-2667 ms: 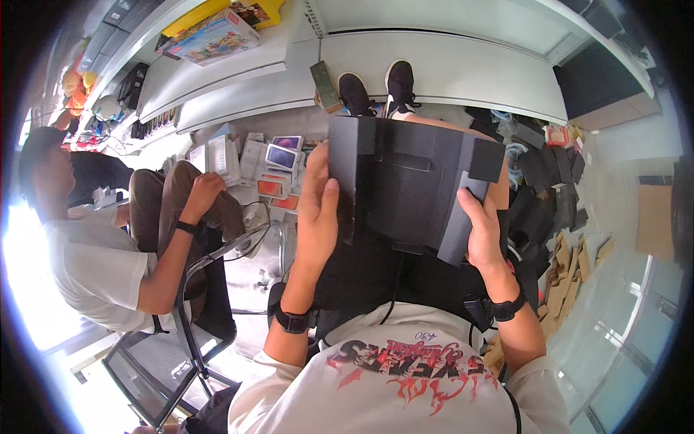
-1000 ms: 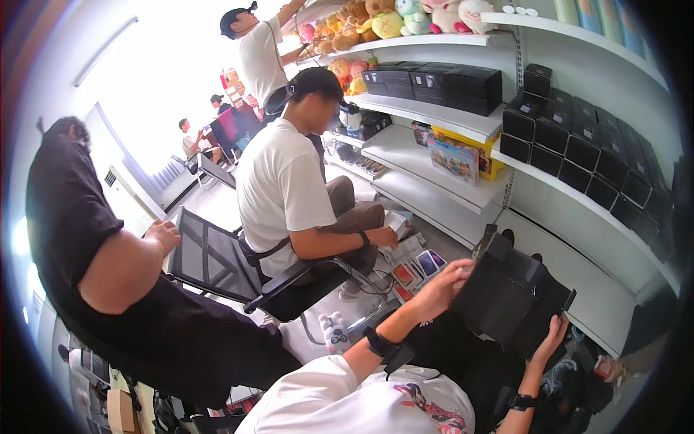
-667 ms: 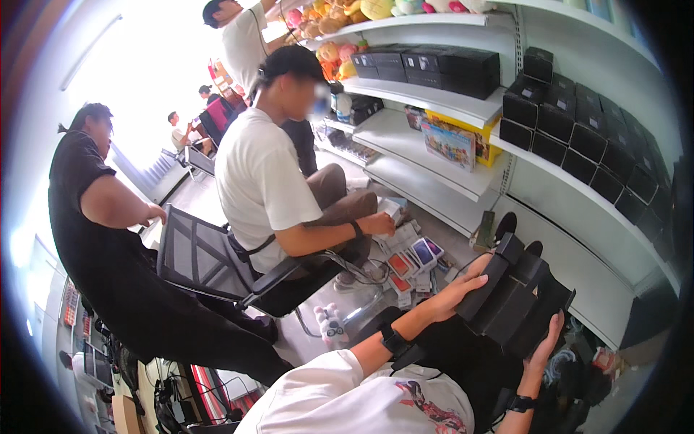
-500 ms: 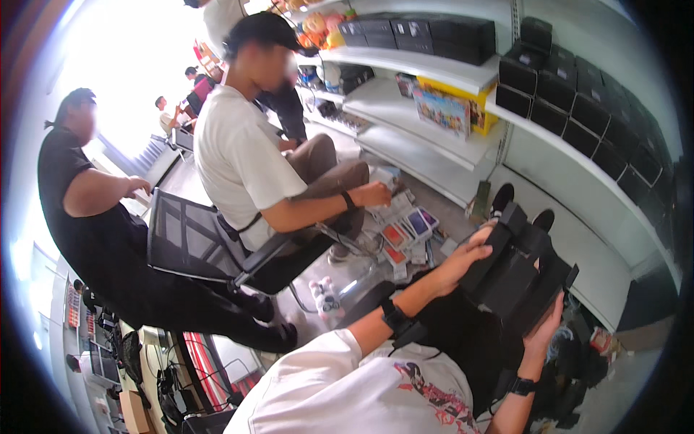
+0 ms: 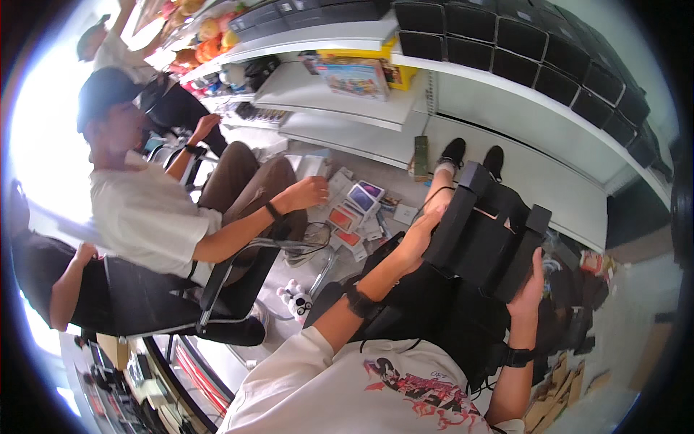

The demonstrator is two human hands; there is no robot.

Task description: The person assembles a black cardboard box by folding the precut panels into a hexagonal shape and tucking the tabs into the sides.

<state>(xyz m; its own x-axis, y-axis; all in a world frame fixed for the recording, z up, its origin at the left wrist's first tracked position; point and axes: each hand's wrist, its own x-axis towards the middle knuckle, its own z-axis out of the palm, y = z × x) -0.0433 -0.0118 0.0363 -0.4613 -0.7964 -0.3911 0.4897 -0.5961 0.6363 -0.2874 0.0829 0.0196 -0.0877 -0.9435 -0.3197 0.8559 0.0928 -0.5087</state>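
A black cardboard box [image 5: 463,247], partly folded with raised walls along two sides and a cut-out near its far edge, is held over my lap. My left hand [image 5: 425,230] grips its left wall, the fingertips partly hidden behind the cardboard. On the opposite side, my right hand [image 5: 530,289] presses against the lower right wall, thumb upward and the other fingers mostly out of sight underneath. The box tilts, and its middle panel faces me.
Phone boxes and papers [image 5: 356,210] lie spread on the floor ahead. A seated person [image 5: 155,210] is close on my left, with a plush toy [image 5: 295,300] by the chair. White shelves [image 5: 347,141] stand ahead; black boxes [image 5: 517,40] fill the upper right one. Flat cardboard pieces [image 5: 557,390] lie at lower right.
The view has swung right, so the seated person and shelves sit further left. Both hands still hold the black box, now turned somewhat and more level. The seated person's far hand is now raised.
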